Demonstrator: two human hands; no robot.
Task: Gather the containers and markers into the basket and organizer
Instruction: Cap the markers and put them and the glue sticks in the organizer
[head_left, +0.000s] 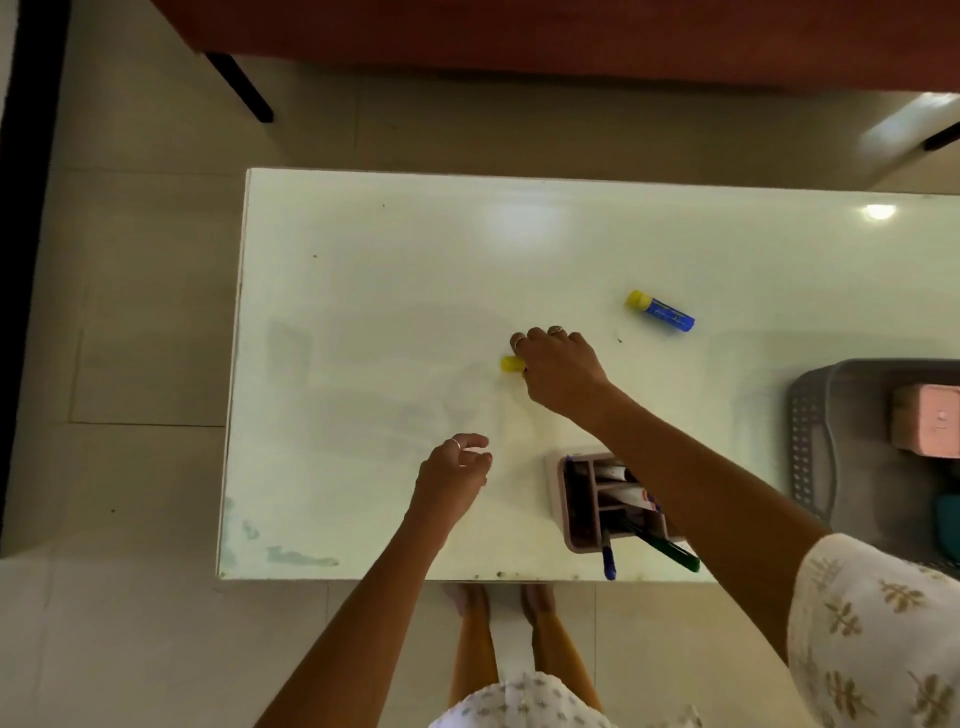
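Note:
My right hand (561, 369) is closed over a stick with a yellow cap (511, 364) on the white table (363, 291); only the cap shows, the body is hidden under my fingers. A second blue stick with a yellow cap (661, 310) lies farther right, apart from my hand. My left hand (454, 478) hovers lower down with curled fingers and holds nothing. The pink organizer (558, 499) stands near the front edge with tubes, a blue marker (608, 558) and a green marker (670, 551) in it. The grey basket (810, 441) at the right holds a pink container (927, 421) and a teal one (948, 525).
The table's front edge runs just behind my feet, and its left edge is at the left of my left hand. A red-brown piece of furniture with black legs (239, 85) stands across the tiled floor beyond the table.

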